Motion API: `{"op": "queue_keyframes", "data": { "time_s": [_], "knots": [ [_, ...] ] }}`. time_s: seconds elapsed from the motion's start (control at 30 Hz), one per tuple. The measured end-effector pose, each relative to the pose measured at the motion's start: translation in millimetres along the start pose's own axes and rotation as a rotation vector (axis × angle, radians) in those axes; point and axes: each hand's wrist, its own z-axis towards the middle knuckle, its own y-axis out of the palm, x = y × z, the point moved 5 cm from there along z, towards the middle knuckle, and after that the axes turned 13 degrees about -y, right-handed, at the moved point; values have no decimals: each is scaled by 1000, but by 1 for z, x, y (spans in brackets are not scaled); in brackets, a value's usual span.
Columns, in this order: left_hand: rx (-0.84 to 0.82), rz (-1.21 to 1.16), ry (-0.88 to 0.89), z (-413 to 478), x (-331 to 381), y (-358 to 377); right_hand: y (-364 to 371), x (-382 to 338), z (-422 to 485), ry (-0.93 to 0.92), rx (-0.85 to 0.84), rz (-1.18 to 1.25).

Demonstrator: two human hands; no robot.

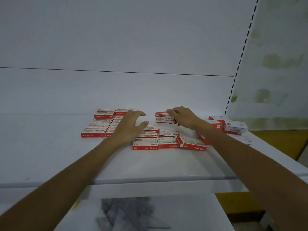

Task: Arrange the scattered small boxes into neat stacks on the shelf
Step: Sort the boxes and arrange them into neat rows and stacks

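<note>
We read "wengu" in white on the red front edge of the leftmost box (93,132), and upside down on the front middle box (145,144), whose white top also shows "24/6". The lifted box (164,118) bears "wengu" too; the finer print is unreadable.

In front of me stands a white back panel (116,39), plain, with one thin dark seam (116,71) running across it. On my right a white post (240,60) with a row of dark slots goes up along the panel's edge. Beyond it I see a pale wall (280,64) with faint green patches, too blurred to read. The white shelf (50,155) is matte. Under it is a lower shelf (183,214) with grey shapes (126,212) on it. At the right a yellow surface (275,140) shows. The light is dim, cool and even.
</note>
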Motion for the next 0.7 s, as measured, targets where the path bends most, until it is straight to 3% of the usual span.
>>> {"op": "queue_keyframes", "data": {
  "time_s": [0.2,0.37,0.7],
  "knots": [
    [-16,80,65,-5,7,1,4,-36,0,-142,99,103],
    [31,72,80,-13,6,-7,12,-52,-3,-157,46,209],
    [37,143,28,-20,-13,-20,27,-73,-11,-340,32,-146]
  ]
}}
